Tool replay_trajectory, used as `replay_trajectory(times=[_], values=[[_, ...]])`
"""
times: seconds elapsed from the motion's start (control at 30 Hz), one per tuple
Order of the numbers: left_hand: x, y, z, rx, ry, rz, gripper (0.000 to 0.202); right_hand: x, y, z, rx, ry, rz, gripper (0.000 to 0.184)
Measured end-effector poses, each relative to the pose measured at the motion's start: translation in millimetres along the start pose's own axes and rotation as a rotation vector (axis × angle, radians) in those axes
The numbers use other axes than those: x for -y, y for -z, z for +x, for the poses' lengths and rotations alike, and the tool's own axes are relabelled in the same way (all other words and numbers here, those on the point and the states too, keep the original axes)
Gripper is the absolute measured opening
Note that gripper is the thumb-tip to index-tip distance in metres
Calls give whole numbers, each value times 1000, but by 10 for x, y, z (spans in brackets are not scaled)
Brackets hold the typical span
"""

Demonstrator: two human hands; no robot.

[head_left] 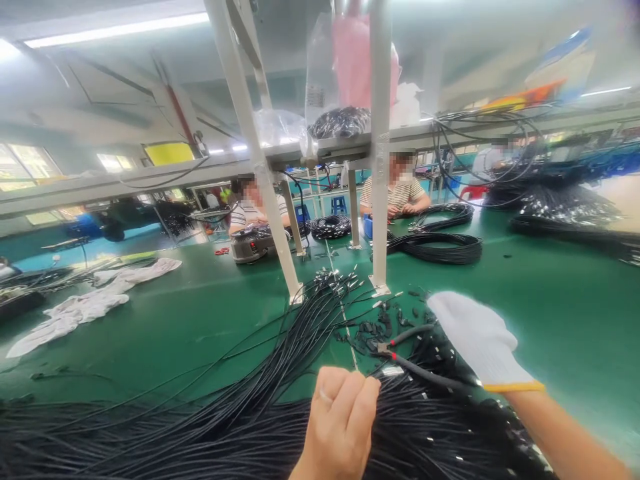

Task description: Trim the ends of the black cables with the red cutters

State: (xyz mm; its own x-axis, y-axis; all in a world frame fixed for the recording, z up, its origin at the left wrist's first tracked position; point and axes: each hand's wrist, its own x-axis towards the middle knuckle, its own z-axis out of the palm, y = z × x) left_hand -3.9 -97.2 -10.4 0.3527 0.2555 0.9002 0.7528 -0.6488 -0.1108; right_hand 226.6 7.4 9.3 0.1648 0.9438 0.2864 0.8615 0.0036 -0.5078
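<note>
Pinching cable (379, 379) — left hand (340, 427) | right hand (480, 340): cutters (387, 347) | bag (319, 73): black coils (340, 123)

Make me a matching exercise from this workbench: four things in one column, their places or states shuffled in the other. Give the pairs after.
1. bare left hand
2. white-gloved right hand
3. crumpled white cloth
4. coiled bundle of black cable

A. lies on the green table at far left
B. fingertips pinched shut above the heap of loose black cables
C. lies beyond the white metal post
D. grips black-handled cutting pliers

Pairs: 1-B, 2-D, 3-A, 4-C.
</note>
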Motion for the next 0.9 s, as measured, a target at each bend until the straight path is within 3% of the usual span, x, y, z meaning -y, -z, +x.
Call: replay_trajectory(times=[0.1, 0.17, 0.23, 0.4, 0.47, 0.6, 0.67, 0.73, 0.8, 0.9], values=[[0, -5, -36, 2, 68, -25, 18, 183, 56, -193, 250, 190, 224, 44], [-8, -9, -56, 23, 180, -85, 15, 331, 108, -349, 490, 376, 501, 36], [-21, -10, -55, 60, 337, -200, 14, 448, 124, -486, 653, 438, 589, 29], [-25, 29, 71, 361, 1042, -860, 26, 524, -100, -660, 882, 231, 921, 51], [-14, 51, 124, 393, 1221, -1104, 29, 522, -218, -695, 923, 158, 956, 60], [4, 62, 148, 381, 1279, -1266, 32, 540, -275, -693, 901, 125, 940, 66], [21, 54, 131, 359, 1249, -1212, 31, 518, -186, -612, 854, 124, 940, 65], [54, 52, 119, 305, 1191, -1074, 29, 453, -40, -477, 715, 125, 838, 59], [103, 67, 134, 226, 1114, -864, 26, 364, 119, -333, 404, 120, 380, 49], [207, 115, 248, 123, 1035, -570, 23, 263, 273, -216, 363, 111, -207, 35]])
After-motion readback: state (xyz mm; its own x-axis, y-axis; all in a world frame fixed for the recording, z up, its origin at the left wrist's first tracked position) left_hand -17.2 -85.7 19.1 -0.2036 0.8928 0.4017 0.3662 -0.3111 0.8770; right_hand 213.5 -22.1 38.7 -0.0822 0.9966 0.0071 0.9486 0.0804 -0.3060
